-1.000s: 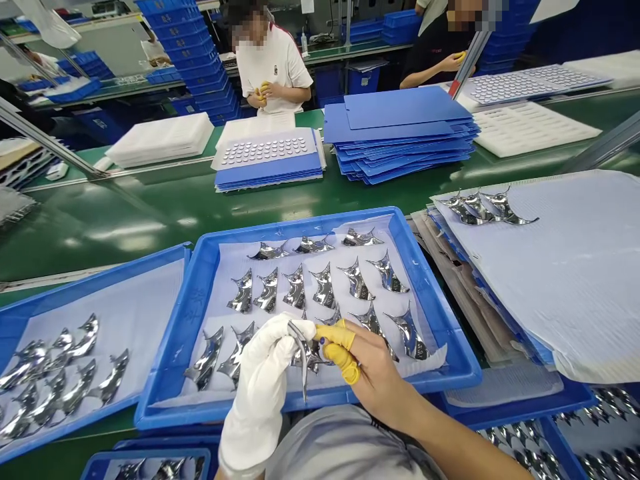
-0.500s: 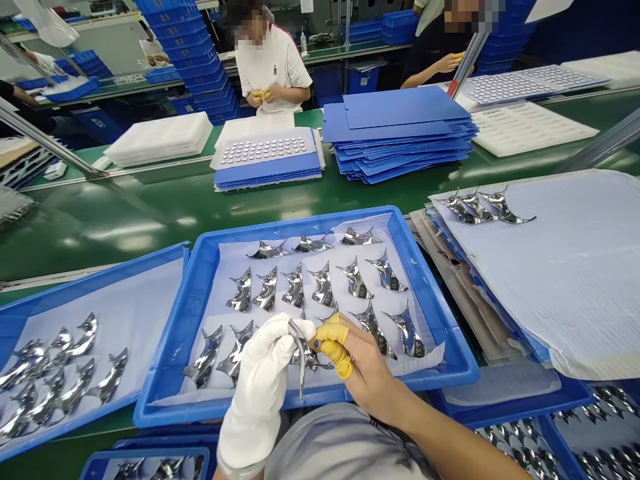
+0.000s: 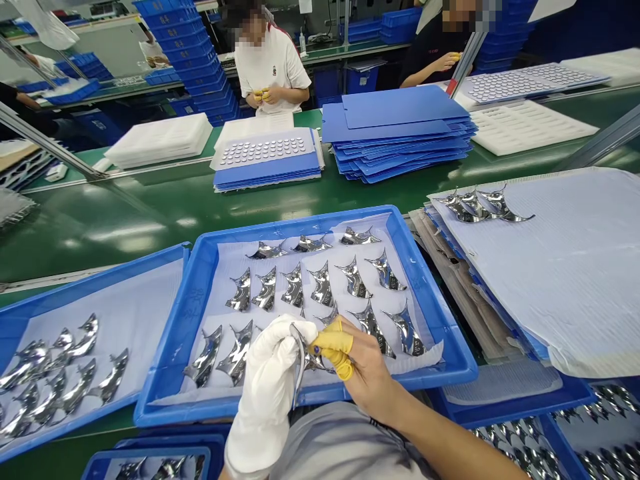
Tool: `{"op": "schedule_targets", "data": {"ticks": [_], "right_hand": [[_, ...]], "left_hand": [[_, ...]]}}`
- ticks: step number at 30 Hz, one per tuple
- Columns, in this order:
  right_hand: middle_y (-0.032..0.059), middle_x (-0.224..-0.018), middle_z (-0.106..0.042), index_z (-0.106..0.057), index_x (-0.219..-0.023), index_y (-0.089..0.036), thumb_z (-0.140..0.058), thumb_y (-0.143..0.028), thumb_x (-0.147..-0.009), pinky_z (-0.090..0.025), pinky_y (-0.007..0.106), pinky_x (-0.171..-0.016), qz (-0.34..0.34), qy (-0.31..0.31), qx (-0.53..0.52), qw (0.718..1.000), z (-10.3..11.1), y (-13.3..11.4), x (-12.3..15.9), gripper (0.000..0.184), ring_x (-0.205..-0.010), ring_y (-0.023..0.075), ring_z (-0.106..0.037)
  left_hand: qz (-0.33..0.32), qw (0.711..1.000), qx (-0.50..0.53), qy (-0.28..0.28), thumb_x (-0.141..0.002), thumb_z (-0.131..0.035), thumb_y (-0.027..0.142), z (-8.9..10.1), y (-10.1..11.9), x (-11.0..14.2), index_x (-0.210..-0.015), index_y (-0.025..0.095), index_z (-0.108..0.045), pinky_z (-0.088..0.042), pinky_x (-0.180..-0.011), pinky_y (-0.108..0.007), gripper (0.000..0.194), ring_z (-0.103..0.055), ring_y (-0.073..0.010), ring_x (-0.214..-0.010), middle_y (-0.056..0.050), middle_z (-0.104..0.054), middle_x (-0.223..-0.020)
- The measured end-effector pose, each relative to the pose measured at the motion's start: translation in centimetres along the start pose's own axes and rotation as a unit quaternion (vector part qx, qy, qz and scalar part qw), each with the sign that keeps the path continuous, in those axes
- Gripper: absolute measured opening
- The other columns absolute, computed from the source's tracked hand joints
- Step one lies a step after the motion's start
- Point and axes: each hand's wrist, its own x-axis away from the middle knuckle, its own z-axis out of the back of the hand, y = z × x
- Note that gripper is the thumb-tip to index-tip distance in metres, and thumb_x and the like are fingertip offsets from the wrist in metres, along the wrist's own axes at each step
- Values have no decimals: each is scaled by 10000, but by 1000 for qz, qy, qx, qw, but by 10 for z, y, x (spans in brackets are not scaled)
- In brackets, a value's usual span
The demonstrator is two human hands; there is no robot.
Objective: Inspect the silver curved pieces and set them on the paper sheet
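Note:
My left hand (image 3: 265,380), in a white glove, pinches a curved, mirror-bright metal piece (image 3: 300,373) and holds it edge-on above the near side of a blue tray (image 3: 200,280). On my right hand (image 3: 357,350) yellow finger covers wrap the thumb and fingers, which are bent together with their tips against the metal piece. A small dark blue spot shows at those fingertips; whatever they grip is hidden. Beneath both hands, several similar shiny pieces (image 3: 321,283) lie in rows on the tray's white liner, some partly covered by the hands.
A second blue tray (image 3: 160,280) with more shiny pieces stands at left. Three pieces (image 3: 483,205) lie on a white-covered stack (image 3: 550,267) at right. Blue sheets (image 3: 400,133) are piled behind on the green bench (image 3: 125,220). Co-workers (image 3: 273,63) sit across it.
The metal piece has turned slightly in my left hand, showing more of its face. My left hand has shifted a little to the right; my right hand stays against the piece.

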Motion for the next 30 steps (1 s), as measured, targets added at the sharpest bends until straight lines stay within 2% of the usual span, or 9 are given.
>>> {"op": "schedule_targets", "data": {"ticks": [9, 14, 20, 25, 30], "right_hand": [[47, -771, -629, -687, -1023, -222, -452, -147, -980, -438, 292, -632, 29, 11, 3, 1000, 1, 5, 2, 251, -696, 160, -500], [58, -800, -643, -678, -1097, -235, -438, -126, -976, -441, 295, -614, 47, 2, 19, 999, 1, 7, 4, 290, -693, 167, -503], [53, -775, -588, -646, -1187, -243, -417, -81, -954, -435, 299, -609, 96, -19, 41, 994, -2, 8, 5, 365, -699, 176, -487], [60, -798, -615, -665, -1131, -222, -428, -158, -991, -464, 298, -622, 56, 9, 9, 998, 1, 5, 2, 282, -722, 172, -518], [52, -787, -629, -690, -1068, -216, -484, -184, -985, -476, 296, -648, 31, 33, -8, 999, 3, 4, 2, 224, -745, 169, -541]], "left_hand": [[16, 999, 16, 39, -781, -748, 310, -6, -1, 3, -883, 216, -767, -525, -729, -204, 140, -639, -148, -778, -23, -707, -845], [50, 996, 28, 67, -816, -725, 342, -7, -5, 6, -924, 242, -761, -528, -722, -213, 151, -644, -147, -777, -24, -715, -869], [47, 995, -13, 85, -808, -720, 336, -5, -4, 5, -896, 217, -744, -507, -647, -220, 150, -595, -142, -708, -16, -674, -821], [11, 994, -39, 100, -771, -748, 390, -9, 2, 4, -835, 207, -757, -528, -709, -261, 194, -629, -179, -760, -44, -701, -832], [-43, 995, -70, 64, -842, -695, 298, 0, -6, 4, -941, 249, -771, -515, -779, -273, 134, -634, -178, -829, -31, -706, -915]]}}
